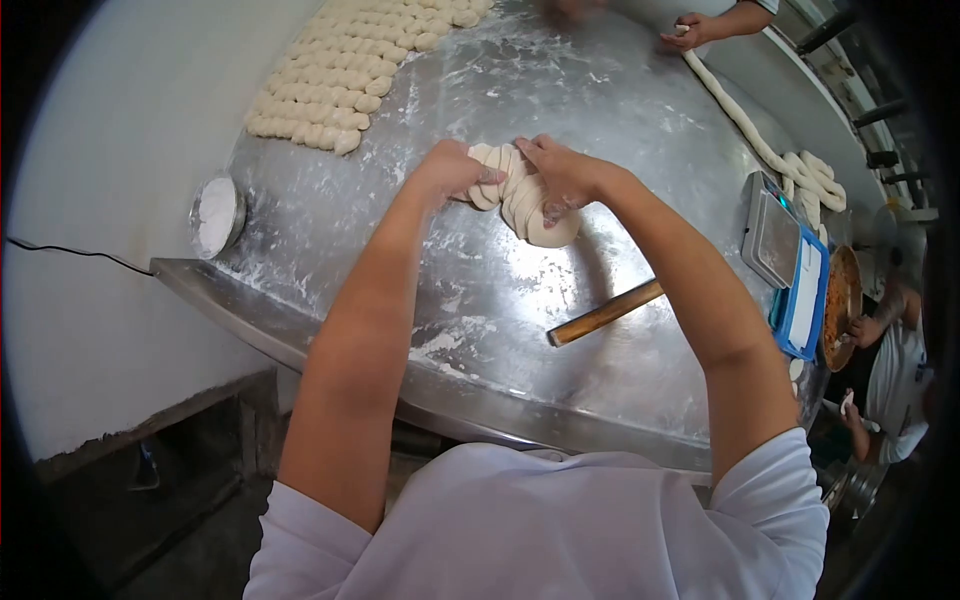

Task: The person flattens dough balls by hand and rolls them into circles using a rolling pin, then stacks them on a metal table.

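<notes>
Both my hands rest on a row of flat round dough discs (530, 205) stacked on edge on the floured steel table (520, 310). My left hand (455, 168) presses the left end of the row, fingers curled against it. My right hand (565, 172) grips the row from the right, fingers over the top discs. A wooden rolling pin (600, 314) lies on the table nearer to me, partly under my right forearm.
Several rows of shaped dough pieces (345, 65) fill the far left of the table. A bowl of flour (217, 213) sits at the left edge. Another person's hand (690, 32) holds a long dough rope (770, 150). A scale (772, 235) and blue tray (805, 300) stand on the right.
</notes>
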A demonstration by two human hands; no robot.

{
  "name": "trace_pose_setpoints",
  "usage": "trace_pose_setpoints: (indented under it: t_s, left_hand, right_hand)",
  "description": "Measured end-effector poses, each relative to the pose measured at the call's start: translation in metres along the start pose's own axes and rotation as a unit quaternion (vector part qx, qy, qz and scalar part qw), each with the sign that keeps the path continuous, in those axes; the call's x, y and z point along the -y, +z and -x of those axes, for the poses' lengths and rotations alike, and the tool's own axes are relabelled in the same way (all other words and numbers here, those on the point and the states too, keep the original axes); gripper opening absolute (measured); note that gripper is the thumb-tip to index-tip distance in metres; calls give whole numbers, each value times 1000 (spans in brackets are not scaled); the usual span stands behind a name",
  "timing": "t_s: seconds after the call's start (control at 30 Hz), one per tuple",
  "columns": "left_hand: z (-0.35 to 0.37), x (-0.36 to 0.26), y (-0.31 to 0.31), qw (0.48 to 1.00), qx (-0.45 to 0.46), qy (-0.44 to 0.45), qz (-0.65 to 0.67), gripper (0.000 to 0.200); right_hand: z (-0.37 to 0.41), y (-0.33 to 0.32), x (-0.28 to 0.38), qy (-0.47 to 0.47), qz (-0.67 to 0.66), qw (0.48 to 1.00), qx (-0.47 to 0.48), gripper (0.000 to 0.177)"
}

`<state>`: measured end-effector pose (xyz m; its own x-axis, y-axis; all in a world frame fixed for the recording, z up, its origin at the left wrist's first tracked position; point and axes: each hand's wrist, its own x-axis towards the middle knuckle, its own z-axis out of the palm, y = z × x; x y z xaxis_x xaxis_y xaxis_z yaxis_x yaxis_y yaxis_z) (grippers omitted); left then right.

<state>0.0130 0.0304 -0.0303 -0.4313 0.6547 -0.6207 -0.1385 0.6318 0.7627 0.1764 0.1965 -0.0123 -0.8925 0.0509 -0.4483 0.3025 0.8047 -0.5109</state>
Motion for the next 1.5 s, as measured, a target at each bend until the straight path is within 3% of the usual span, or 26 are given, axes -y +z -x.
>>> trace_pose_setpoints:
  t_s: [0.13, 0.23, 0.33, 0.37, 0.4, 0.47, 0.67, 0.8, 0.83, 0.93, 1.1, 1.27, 1.43, 1.5]
  left_hand:
    - [14, 12, 12, 998, 55, 13, 28, 37]
    - [35, 15, 22, 998, 56, 6, 27, 36]
    - [40, 22, 33, 998, 45, 20, 30, 38]
    - [36, 28, 38, 998, 45, 29, 33, 40]
    - [32, 36, 44, 997, 48, 32, 57, 39]
    - [31, 50, 51, 992, 54, 36, 104, 39]
    - [66, 47, 72, 974, 168, -109, 109, 36]
    - [70, 65, 103, 987, 158, -18, 23, 33]
    - [73, 64, 108, 988, 152, -8, 7, 33]
    - [83, 57, 111, 990, 139, 11, -21, 33]
    - [128, 18, 124, 988, 152, -18, -27, 35]
    - [162, -26, 197, 966, 253, 30, -47, 36]
    - [199, -51, 329, 924, 377, 54, 32, 31]
    - [201, -46, 384, 880, 469, 47, 62, 33]
  right_hand:
    - [9, 18, -8, 10, -62, 998, -16, 124]
    - [26, 35, -8, 44, -18, 996, -75, 111]
    - [42, 59, -11, -6, -45, 986, -157, 102]
    - [50, 70, -11, -26, -88, 974, -206, 94]
    - [60, 69, -4, 18, -199, 965, -168, 88]
    - [74, 72, 6, 45, -216, 959, -178, 81]
    - [124, 110, 9, 122, -461, 868, -141, 70]
    - [148, 147, 3, 108, -405, 888, -187, 74]
    - [153, 147, 8, 116, -333, 913, -204, 79]
    - [155, 147, 25, 155, -308, 914, -214, 80]
    - [193, 132, 34, 167, -417, 873, -188, 68]
    - [308, 102, 19, 159, -466, 851, -183, 66]
    - [456, 85, -26, 229, -377, 877, -188, 63]
    - [510, 81, -48, 285, -378, 868, -148, 68]
